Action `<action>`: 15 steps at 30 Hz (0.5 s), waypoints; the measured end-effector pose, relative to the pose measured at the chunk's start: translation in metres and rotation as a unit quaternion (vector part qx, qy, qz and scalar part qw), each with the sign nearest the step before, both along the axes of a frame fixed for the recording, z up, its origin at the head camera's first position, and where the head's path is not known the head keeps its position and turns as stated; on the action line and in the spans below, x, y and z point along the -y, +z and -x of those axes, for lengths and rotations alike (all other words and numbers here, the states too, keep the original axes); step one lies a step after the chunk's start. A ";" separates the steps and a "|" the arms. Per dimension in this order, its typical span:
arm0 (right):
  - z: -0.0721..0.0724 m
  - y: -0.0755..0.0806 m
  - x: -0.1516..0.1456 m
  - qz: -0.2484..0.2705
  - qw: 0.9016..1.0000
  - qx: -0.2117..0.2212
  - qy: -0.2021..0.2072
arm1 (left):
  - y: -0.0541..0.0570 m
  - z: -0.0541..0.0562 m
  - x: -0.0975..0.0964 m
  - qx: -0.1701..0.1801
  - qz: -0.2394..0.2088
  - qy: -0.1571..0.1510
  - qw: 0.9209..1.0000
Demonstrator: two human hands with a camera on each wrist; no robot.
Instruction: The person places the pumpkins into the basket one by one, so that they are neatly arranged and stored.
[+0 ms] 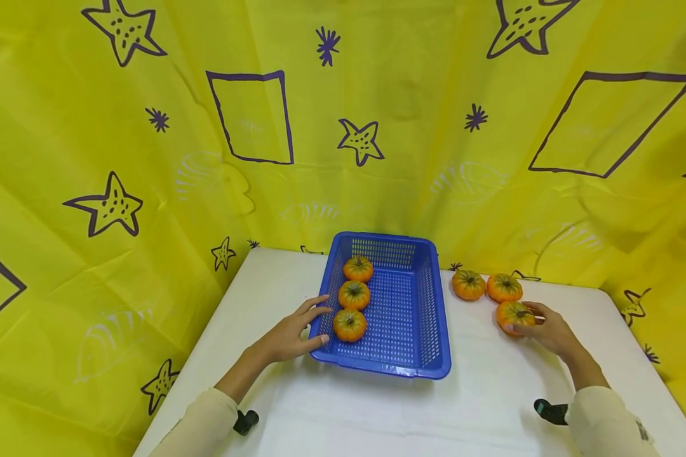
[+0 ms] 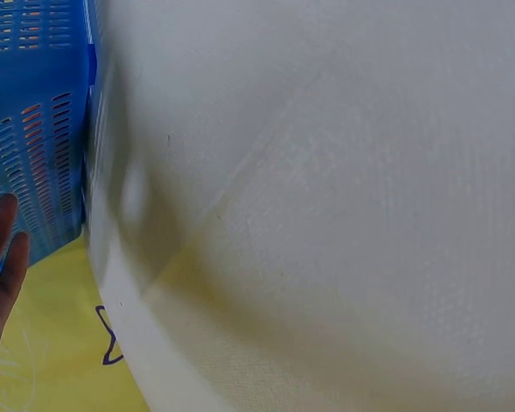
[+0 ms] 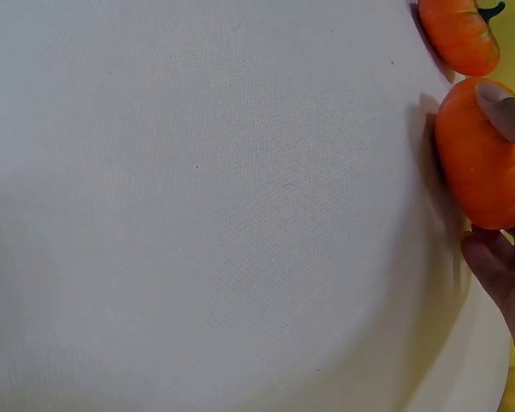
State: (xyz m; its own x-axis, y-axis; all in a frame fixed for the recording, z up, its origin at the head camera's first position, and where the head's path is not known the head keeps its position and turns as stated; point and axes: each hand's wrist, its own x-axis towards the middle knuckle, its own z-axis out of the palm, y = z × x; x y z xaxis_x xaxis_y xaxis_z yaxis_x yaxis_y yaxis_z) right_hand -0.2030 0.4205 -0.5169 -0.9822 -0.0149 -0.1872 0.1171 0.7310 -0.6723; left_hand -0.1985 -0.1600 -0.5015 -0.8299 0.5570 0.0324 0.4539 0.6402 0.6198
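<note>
My right hand (image 1: 551, 330) grips a small orange pumpkin (image 1: 513, 315) on the table, right of the basket; in the right wrist view the thumb lies on one side of this pumpkin (image 3: 481, 154) and fingers on the other. Two more pumpkins, one at left (image 1: 468, 285) and one at right (image 1: 504, 287), sit just behind it. A blue plastic basket (image 1: 443, 317) stands mid-table with three pumpkins in a column along its left side: back (image 1: 358, 269), middle (image 1: 354, 295), front (image 1: 350, 325). My left hand (image 1: 291, 333) rests at the basket's left rim, fingers extended.
The white table (image 1: 377, 412) meets a yellow curtain (image 1: 400, 190) with drawn stars at the back and sides. A dark strap end (image 1: 246, 422) shows beside the left sleeve, another (image 1: 551, 411) beside the right sleeve.
</note>
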 end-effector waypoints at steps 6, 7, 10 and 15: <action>-0.004 0.005 0.002 0.009 1.000 -0.009 -0.002 | -0.001 0.001 0.000 -0.003 0.001 -0.001 1.000; -0.004 0.006 0.002 0.011 1.000 -0.012 0.000 | -0.001 0.001 0.000 -0.003 0.000 -0.002 1.000; -0.005 0.010 0.003 0.014 1.000 -0.017 0.003 | 0.000 0.001 0.000 -0.003 -0.002 -0.005 1.000; -0.005 0.019 0.004 0.014 0.999 -0.029 0.012 | -0.001 0.000 0.000 -0.006 0.000 -0.004 1.000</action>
State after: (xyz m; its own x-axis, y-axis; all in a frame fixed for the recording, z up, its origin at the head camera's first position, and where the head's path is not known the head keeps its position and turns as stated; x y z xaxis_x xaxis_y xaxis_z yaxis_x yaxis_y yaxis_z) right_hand -0.1981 0.4163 -0.4980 -0.9907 -0.0421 -0.1294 0.0608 0.7137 -0.6978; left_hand -0.1989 -0.1604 -0.5021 -0.8255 0.5629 0.0419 0.4653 0.6366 0.6150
